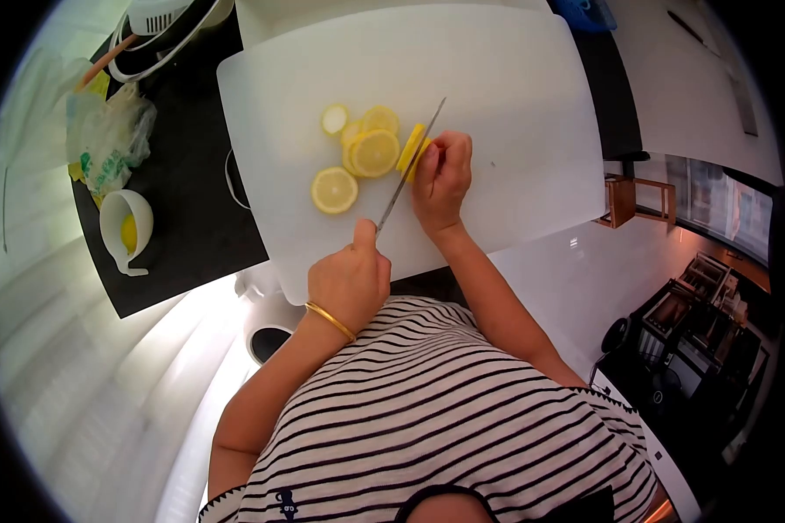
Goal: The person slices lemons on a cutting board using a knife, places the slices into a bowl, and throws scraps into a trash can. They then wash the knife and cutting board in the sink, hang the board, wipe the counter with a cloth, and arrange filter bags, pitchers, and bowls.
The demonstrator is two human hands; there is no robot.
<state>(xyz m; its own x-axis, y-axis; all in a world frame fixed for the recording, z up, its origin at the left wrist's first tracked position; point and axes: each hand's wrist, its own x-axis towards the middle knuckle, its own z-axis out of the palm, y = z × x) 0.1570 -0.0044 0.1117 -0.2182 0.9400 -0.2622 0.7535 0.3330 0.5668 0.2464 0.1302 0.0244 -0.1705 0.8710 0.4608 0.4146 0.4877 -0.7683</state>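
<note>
My left hand (349, 277), with a gold bangle at the wrist, is closed round the handle of a knife (401, 185). The thin blade slants up and to the right across the white cutting board (523, 83). My right hand (443, 181) has its fingers curled on a piece of lemon (412, 146), and the blade lies against that piece. Left of the blade, several lemon slices (376, 153) overlap in a small pile. A separate lemon slice (334, 190) lies below them, and a pale end slice (334, 118) lies above. My fingers partly hide the lemon piece.
On the dark counter (187, 222) to the left are a white strainer-like cup (113, 228) with something yellow inside and a crumpled plastic bag (118, 131). A white appliance (157, 16) stands at the far left. A blue item (587, 13) is at the top right.
</note>
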